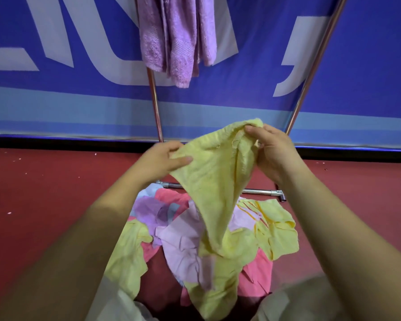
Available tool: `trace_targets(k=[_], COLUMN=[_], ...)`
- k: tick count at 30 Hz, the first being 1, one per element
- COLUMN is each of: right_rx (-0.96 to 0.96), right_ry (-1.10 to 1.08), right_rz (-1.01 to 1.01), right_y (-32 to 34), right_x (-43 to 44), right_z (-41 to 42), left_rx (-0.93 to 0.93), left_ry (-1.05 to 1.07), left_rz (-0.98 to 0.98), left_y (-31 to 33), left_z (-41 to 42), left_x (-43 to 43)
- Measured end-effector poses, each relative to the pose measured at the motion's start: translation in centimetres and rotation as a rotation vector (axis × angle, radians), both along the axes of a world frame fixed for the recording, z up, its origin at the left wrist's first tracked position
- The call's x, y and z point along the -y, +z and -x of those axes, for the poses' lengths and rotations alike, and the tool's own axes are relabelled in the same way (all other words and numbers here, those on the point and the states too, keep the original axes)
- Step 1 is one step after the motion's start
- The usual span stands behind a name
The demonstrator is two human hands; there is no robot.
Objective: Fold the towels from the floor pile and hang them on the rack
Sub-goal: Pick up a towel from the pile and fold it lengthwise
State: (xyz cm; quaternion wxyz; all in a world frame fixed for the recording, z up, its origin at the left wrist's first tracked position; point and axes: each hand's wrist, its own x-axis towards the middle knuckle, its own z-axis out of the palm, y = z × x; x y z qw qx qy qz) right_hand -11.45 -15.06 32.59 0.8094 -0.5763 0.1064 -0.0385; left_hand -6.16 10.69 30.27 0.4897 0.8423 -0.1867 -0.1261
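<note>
Yellow towel (215, 181) is mid-frame, held up over the floor pile (185, 237). Left hand (164, 158) pinches its left edge and right hand (272, 152) pinches the bunched top corner, with the top edge slack between them. The long axis hangs down, tapering to a point. Rack (154, 100) is behind and above the hands, right hand nearer its right upright. Purple towel (178, 38) already hung, upper centre. Rack's top rail is cut off. The yellow towel's lower tip blends into yellow cloth in the pile, so its end is unclear.

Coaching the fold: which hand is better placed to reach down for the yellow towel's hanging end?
Probably the left hand: it sits lower, pinching a side edge, while the right hand holds the bunched top corner the towel hangs from.
</note>
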Motion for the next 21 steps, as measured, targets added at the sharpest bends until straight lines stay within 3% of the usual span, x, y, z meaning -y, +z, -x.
trace_targets(k=[2,5,12,16,18,21], right_rx=[-0.003,0.01,0.077,0.106,0.086,0.011], right_ry=[-0.095,-0.154,-0.247,-0.168,-0.151,-0.169], right_rz=[0.174,0.225,0.259,0.203,0.176,0.204], right_y=[-0.3,-0.4,-1.0,-0.6,-0.7,-1.2], right_x=[0.8,1.6,1.6,1.4,1.2,1.0], right_z=[-0.2,-0.2,-0.1,-0.3,-0.5,-0.6], left_rx=[0.009,-0.055,0.151,0.184,0.222,0.194], left_ry=[0.157,0.328,0.487,0.552,0.545,0.481], left_rz=[0.205,0.553,0.555,0.821,0.768,0.468], left_y=[0.9,1.5,1.0,2.4,2.8,1.7], left_z=[-0.2,-0.9,-1.4,-1.7,-1.9,-1.9], left_x=[0.0,-1.0,-1.6,-2.2,-2.6,-2.4])
